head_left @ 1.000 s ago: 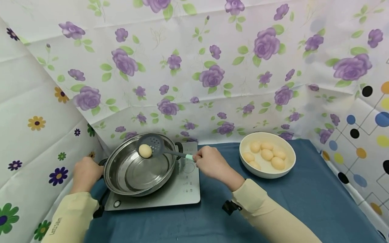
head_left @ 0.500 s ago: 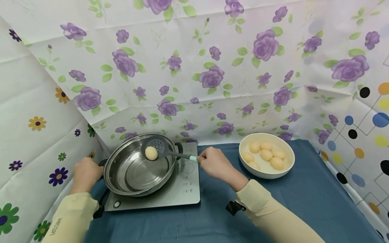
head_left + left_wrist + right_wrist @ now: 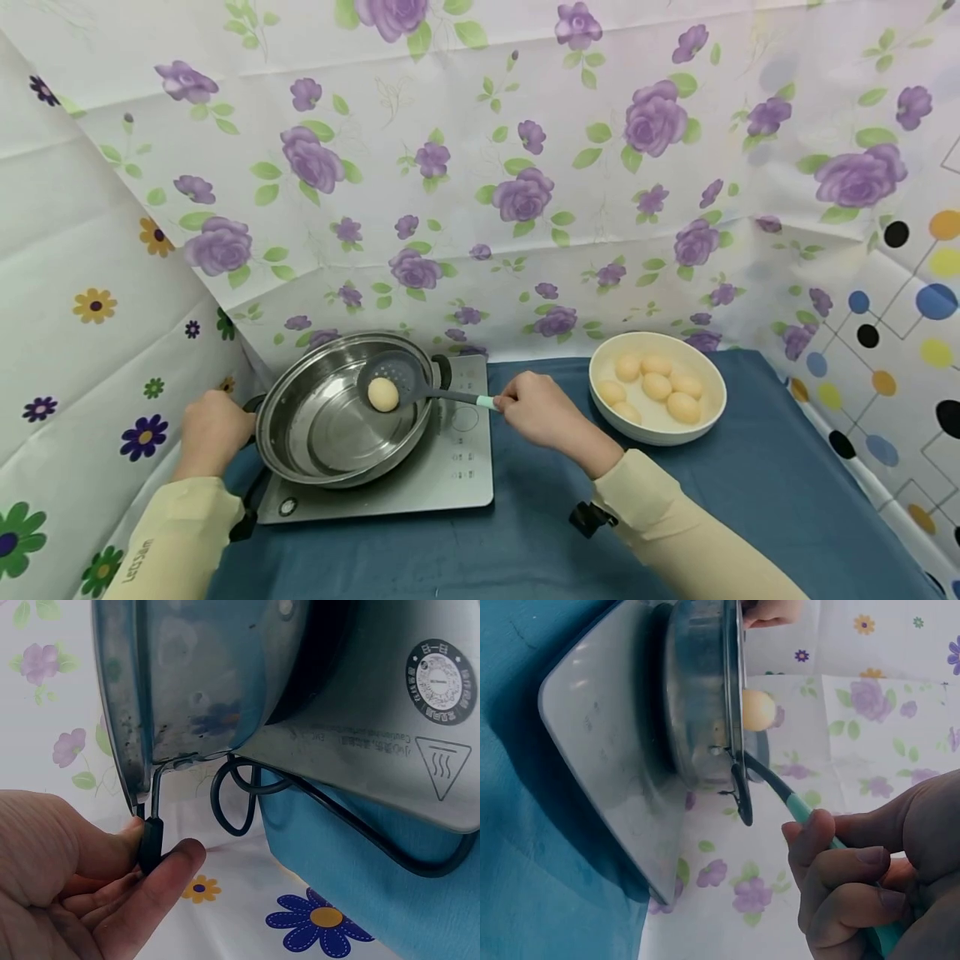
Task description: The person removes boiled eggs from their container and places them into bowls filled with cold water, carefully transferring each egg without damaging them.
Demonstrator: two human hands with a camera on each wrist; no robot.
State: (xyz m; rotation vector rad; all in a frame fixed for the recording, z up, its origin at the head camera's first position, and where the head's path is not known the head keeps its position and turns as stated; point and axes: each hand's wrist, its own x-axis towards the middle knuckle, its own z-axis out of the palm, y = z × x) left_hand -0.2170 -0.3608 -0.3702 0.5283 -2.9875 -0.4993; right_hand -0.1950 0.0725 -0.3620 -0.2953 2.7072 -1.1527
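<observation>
My right hand (image 3: 542, 410) grips the mint-green handle of a grey slotted skimmer (image 3: 392, 371); its fingers curl round the handle in the right wrist view. One pale yellow egg (image 3: 383, 395) rests in the skimmer's bowl, over the right side of a steel pan (image 3: 330, 454). In the right wrist view that egg (image 3: 758, 710) shows above the pan's rim. At the pan's left side my left hand (image 3: 215, 433) pinches the black side handle (image 3: 151, 844) between thumb and fingers. The pan sits tilted or level on a silver induction cooker (image 3: 457, 475); I cannot tell which.
A cream bowl (image 3: 633, 429) with several similar eggs (image 3: 657, 386) stands right of the cooker. Blue cloth (image 3: 525, 533) covers the table. A black cord (image 3: 405, 862) runs beside the cooker. Flower-printed sheets (image 3: 465, 167) hang behind and at the left.
My right hand has drawn the skimmer, with the egg in it, a little to the right and toward me over the pan. My left hand stays at the pan's handle.
</observation>
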